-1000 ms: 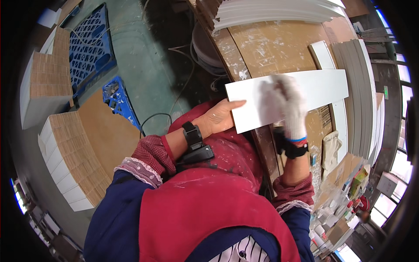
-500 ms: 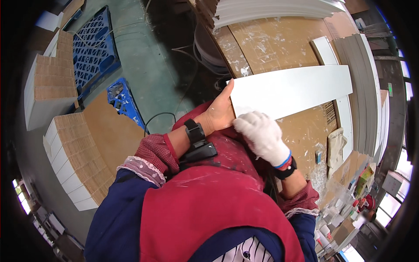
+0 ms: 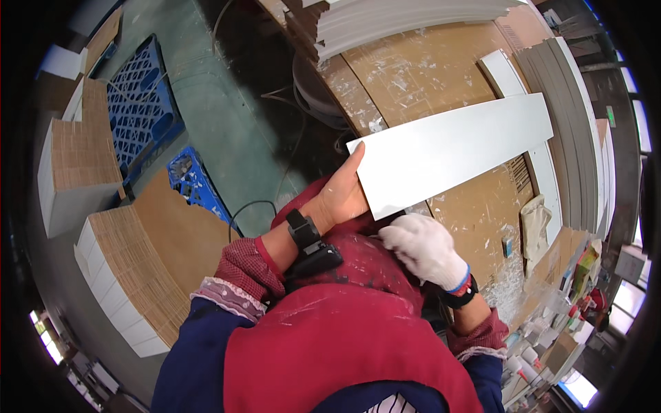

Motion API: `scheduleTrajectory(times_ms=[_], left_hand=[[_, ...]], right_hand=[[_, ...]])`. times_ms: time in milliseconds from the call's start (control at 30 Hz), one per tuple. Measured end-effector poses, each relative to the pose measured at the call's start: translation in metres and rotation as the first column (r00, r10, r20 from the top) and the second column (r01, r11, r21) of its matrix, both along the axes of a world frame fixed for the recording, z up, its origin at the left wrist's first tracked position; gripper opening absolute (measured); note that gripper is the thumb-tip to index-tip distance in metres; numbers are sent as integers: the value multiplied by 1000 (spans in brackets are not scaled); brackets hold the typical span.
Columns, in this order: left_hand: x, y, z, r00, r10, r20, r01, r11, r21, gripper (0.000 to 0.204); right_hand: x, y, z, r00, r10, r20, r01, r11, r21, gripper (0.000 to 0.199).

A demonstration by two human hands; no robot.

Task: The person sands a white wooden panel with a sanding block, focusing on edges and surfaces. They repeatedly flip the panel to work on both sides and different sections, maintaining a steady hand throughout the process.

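Note:
A long white board [image 3: 451, 155] reaches across the bench from my lap side, its near end raised in my left hand [image 3: 342, 193]. My bare thumb lies on top of the board's end, and the other fingers go under it, out of sight. My right hand [image 3: 425, 249], in a white knitted glove, is curled just off the board's near corner. Its fingertips point down and inward, so whatever they may hold is hidden. Beneath the board's far end lies another white strip [image 3: 544, 182].
The bench has a scuffed cardboard cover [image 3: 406, 76]. Stacked white panels [image 3: 413, 20] stand at its far side, more panels [image 3: 561, 124] at the right. A cloth [image 3: 535, 227] and a small blue block [image 3: 507, 247] lie nearby. At left are a blue pallet [image 3: 141, 103] and stacked boards [image 3: 131, 268].
My right hand has come down and away from the board's near edge. The board's near end has shifted slightly lower and left, still in my left hand.

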State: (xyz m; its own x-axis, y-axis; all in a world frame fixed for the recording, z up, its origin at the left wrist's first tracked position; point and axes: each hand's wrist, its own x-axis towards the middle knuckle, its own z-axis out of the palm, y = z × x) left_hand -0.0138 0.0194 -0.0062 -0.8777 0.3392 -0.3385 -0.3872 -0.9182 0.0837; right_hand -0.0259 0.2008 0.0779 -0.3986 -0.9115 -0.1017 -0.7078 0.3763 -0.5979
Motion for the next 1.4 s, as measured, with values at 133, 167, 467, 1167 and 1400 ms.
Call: scheduleTrajectory(times_ms=[133, 167, 467, 1167, 1400], left_hand=[[1, 4, -12, 999, -4, -51, 4, 1000, 1, 60], [2, 3, -16, 997, -7, -75, 8, 1000, 22, 59], [-1, 4, -10, 997, -78, 20, 80, 989, -122, 58], [79, -110, -28, 952, 162, 259, 14, 823, -568, 52], [84, -109, -23, 903, 208, 376, 56, 811, -583, 55]], right_hand=[[-12, 23, -7, 775, -621, -120, 592, 779, -207, 19], [-19, 25, -9, 667, -720, -193, 687, 694, -214, 18], [33, -27, -36, 897, -172, -407, 173, 984, -35, 3], [-177, 15, -14, 925, -295, -238, 333, 933, 137, 8], [-279, 129, -23, 596, -697, -398, 751, 659, -29, 16]])
